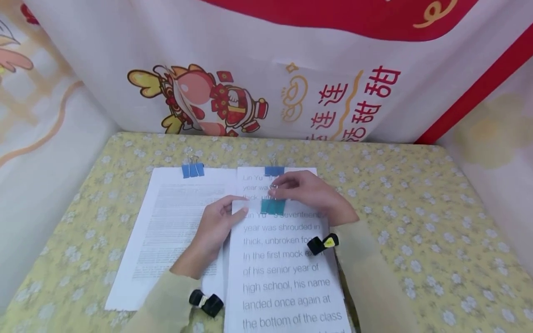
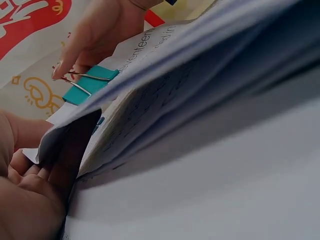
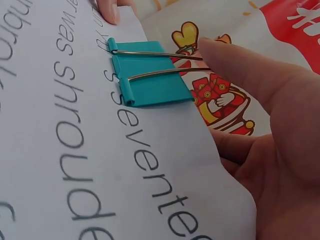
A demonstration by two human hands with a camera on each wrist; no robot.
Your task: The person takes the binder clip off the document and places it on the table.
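Observation:
My left hand grips the top left corner of a large-print paper stack, thumb over the top sheet and fingers underneath. A teal binder clip sits on the top edge of that stack. Its wire handles point away from the page. My right hand pinches these handles, with the thumb on the upper one; the lower handle is hidden. In the left wrist view, the held sheets are lifted and bowed over other pages.
Behind the held stack lies another large-print stack with a blue binder clip at its top. To the left lies a small-print stack with another blue clip. A floral tablecloth covers the table; printed cloth hangs behind.

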